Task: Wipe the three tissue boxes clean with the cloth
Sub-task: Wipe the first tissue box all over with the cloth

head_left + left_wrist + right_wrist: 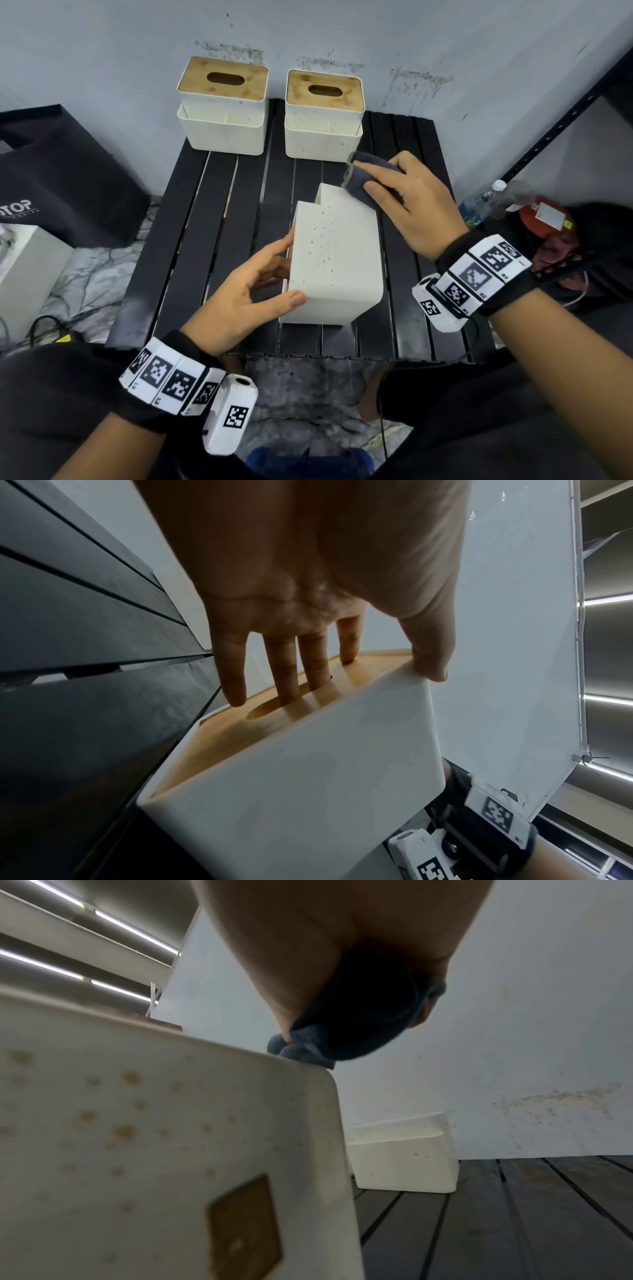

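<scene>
Fingers point(372, 188) gripping grey cloth point(359, 178), white tissue box point(335, 260) on its side, brown-speckled

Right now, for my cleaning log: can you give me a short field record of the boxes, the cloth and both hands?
front tissue box: on its side on the black slatted table, upper face spotted
left hand: holds it, thumb on top, fingers on the wooden lid
right hand: grips the cloth
cloth: dark, bunched, on the box's far right edge
back left tissue box: upright by the wall
back right tissue box: upright, spotted
</scene>
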